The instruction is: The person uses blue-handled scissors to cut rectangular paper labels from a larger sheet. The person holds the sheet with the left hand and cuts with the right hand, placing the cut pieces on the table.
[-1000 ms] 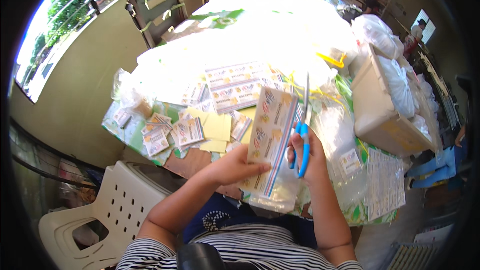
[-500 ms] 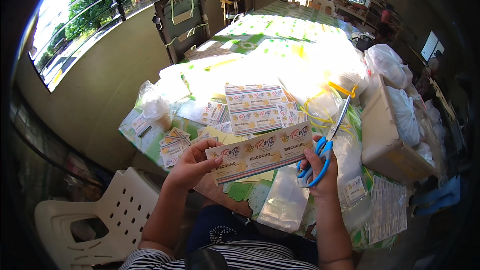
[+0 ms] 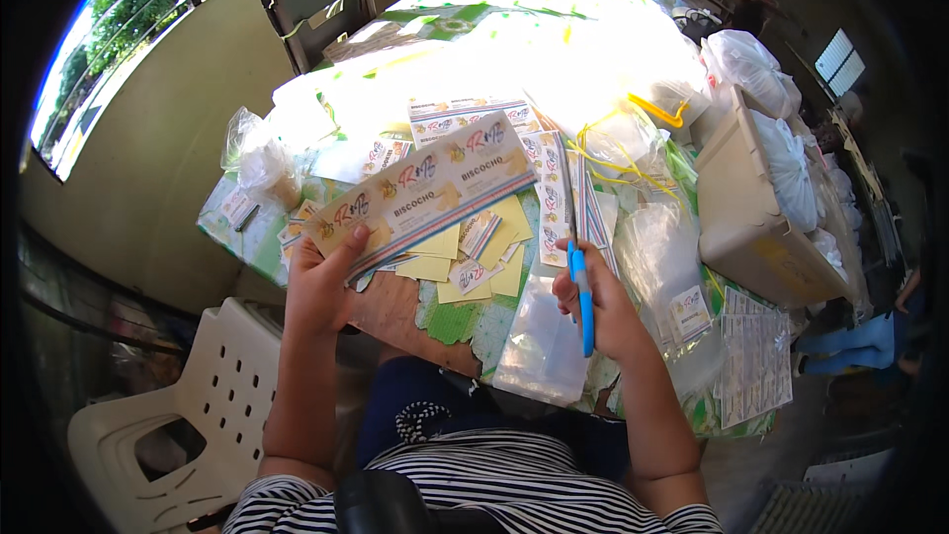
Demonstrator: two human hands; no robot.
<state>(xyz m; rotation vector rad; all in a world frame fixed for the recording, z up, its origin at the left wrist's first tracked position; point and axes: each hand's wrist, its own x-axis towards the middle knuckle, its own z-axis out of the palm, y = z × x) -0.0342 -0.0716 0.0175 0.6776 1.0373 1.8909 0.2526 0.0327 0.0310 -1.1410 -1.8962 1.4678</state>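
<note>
Partly hidden, left hand [image 3: 318, 289] grips label strip [image 3: 427, 194]; right hand [image 3: 605, 311] clasps blue scissors [image 3: 581, 299], blades indistinct.

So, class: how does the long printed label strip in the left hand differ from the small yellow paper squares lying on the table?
The long printed label strip is held up by the left hand; the small yellow paper squares lie flat on the table. The strip is long and printed; the squares are short and plain. Both are thin paper.
</note>
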